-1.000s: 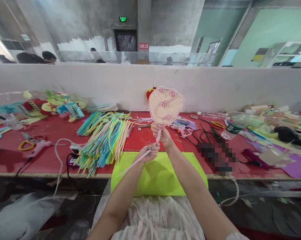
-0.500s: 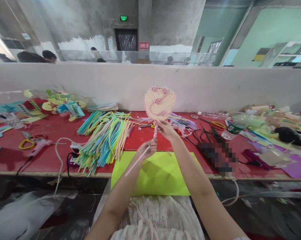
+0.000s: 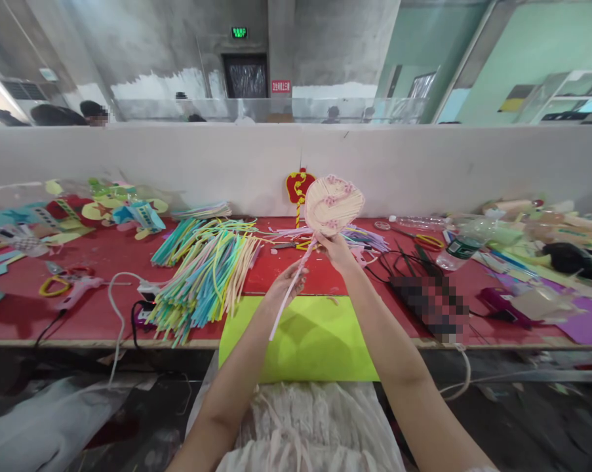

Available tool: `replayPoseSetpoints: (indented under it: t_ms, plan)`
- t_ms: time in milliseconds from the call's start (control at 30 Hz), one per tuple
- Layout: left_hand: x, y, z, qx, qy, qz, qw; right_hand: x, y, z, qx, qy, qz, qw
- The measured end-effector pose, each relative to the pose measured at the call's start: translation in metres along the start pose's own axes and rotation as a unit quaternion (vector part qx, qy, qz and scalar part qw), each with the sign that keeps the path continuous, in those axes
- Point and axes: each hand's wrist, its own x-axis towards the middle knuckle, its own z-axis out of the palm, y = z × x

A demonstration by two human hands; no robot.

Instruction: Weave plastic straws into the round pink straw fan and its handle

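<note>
A round cream fan (image 3: 332, 203) with a pink rim and small pink flowers is held up above the table, tilted to the right. My right hand (image 3: 334, 249) is closed on it where the face meets the pink-wrapped handle. Lower down, my left hand (image 3: 286, 283) has its fingers curled loosely about a pale pink pipe cleaner (image 3: 282, 314), whose free end hangs down over the lime-green sheet (image 3: 320, 347). Behind the cream fan, a red fan (image 3: 293, 187) with yellow trim and a striped handle stands against the white partition.
Many coloured pipe cleaners (image 3: 202, 275) lie heaped at left, near a pink glue gun (image 3: 79, 288) and scissors (image 3: 54, 283). At right are a plastic bottle (image 3: 459, 252), yellow-handled scissors (image 3: 429, 241), a dark, partly blurred object (image 3: 414, 295) and cables. Purple pipe cleaners (image 3: 369, 237) lie at the back.
The cream fan has moved right and tilted, uncovering the red fan behind. The pipe cleaner's free end has swung right, and my left hand's fingers have loosened a little.
</note>
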Motion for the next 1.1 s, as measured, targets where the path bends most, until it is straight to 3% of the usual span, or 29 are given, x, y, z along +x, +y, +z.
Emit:
replayPoseSetpoints:
  t_ms: [233,367,567,733,1100]
  plan:
    - [0.012,-0.011,0.001,0.145,0.139,0.125,0.972,0.000,0.006,-0.001,-0.008,0.009,0.005,1.000]
    - [0.014,-0.013,-0.001,0.141,0.177,0.133,0.965,0.000,0.006,-0.006,-0.004,0.003,0.023,1.000]
    - [0.013,-0.017,-0.004,-0.004,0.165,0.065,0.984,0.001,0.002,-0.013,-0.016,-0.018,0.063,0.998]
    - [0.013,-0.021,-0.006,-0.115,0.147,0.017,0.982,0.004,0.002,-0.014,0.012,-0.039,0.083,0.996]
    - [0.008,-0.031,0.001,-0.142,0.142,0.021,0.979,0.005,0.001,-0.005,0.047,-0.070,0.079,0.993]
